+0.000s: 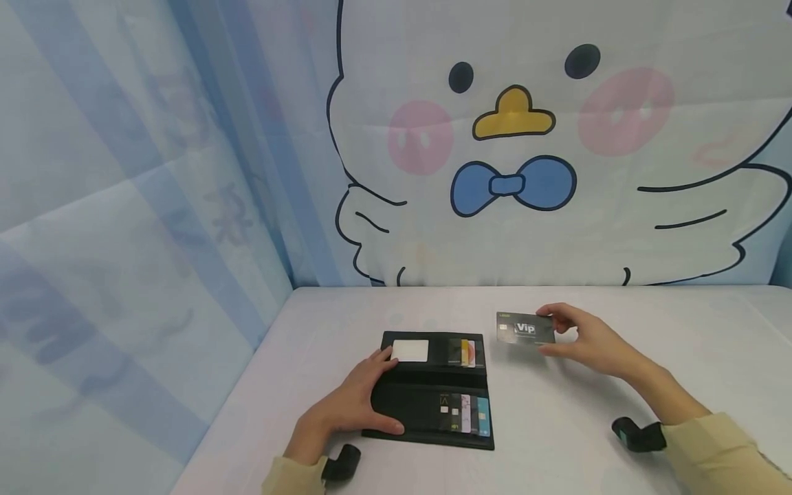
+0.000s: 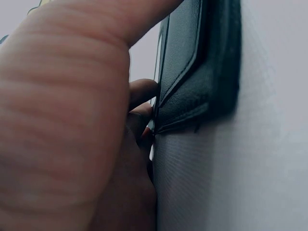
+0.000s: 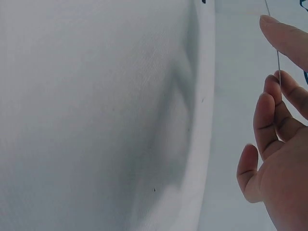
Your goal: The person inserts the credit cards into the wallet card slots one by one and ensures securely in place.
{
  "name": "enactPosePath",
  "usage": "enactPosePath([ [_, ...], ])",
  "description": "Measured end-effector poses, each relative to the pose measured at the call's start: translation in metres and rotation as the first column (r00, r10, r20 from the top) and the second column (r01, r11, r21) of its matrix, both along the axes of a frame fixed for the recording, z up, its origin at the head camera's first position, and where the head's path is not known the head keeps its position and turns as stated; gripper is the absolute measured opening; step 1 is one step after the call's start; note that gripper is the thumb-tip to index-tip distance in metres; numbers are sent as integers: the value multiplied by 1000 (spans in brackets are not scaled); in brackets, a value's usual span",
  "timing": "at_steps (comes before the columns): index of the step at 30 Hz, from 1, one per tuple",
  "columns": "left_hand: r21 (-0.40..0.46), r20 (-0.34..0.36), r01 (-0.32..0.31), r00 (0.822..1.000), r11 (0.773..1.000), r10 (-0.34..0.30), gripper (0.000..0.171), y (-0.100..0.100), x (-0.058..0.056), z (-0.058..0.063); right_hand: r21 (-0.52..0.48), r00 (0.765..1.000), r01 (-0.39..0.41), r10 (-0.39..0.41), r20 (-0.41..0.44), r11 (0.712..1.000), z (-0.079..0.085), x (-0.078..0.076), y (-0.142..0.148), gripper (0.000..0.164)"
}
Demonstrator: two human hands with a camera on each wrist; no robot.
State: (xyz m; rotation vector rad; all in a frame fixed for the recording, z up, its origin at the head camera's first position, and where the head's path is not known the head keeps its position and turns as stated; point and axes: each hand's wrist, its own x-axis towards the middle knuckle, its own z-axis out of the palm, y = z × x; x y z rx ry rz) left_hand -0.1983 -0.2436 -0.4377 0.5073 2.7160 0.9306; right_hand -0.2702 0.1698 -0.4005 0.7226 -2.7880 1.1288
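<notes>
A black card wallet [image 1: 402,405] lies unfolded on the table, cards tucked in the right-hand slots of both halves. A white panel [image 1: 410,350] shows in its upper left. My left hand [image 1: 354,397] rests across the wallet's left edge, fingers on the upper half and thumb on the lower. In the left wrist view the wallet's dark leather corner [image 2: 185,106] shows beyond the thumb. My right hand [image 1: 590,342] pinches a grey card [image 1: 513,335] printed "Vip" by its right end, above the table. The card appears edge-on as a thin line in the right wrist view.
The white tabletop [image 1: 557,426] spreads around the wallet. A curtain [image 1: 297,137] with a cartoon bird hangs behind its far edge, and another curtain [image 1: 124,275] runs along the left side. Black wrist cameras [image 1: 640,435] are strapped at both sleeves.
</notes>
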Motion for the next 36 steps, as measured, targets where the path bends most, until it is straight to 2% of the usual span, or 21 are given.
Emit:
enactPosePath([
  [26,23,5,18,1000,1000,-19,110,-3,-2,0,-61,998,-58,59,19,996,-6,-4,-53,58],
  [36,20,0,13,1000,1000,-13,110,-2,-1,0,1,997,-54,54,49,999,-10,-8,-70,56],
])
